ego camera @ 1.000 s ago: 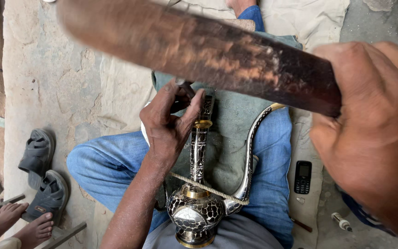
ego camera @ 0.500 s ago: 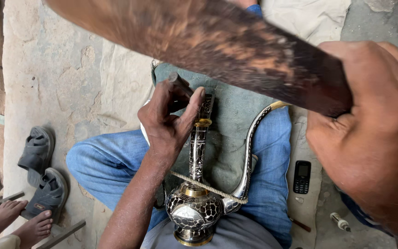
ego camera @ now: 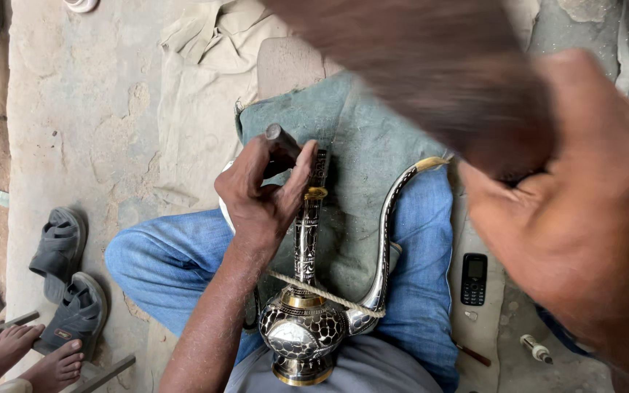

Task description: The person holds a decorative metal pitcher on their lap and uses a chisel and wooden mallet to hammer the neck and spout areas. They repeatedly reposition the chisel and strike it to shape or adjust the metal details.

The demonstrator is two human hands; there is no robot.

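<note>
Left hand (ego camera: 260,196) mid-frame – fingers pinching a dark punch (ego camera: 282,142) at the jug's (ego camera: 306,320) neck. Right hand (ego camera: 584,233), rt side, fist wrapped round a blurred hammer (ego camera: 431,80).

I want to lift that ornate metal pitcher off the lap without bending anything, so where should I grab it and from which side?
Probably the round patterned belly of the pitcher, cupped from the side away from the spout. It is the widest, sturdiest part; the neck is slim, the left hand works beside it, and the thin curved spout, tied by a cord, looks bendable.
</note>
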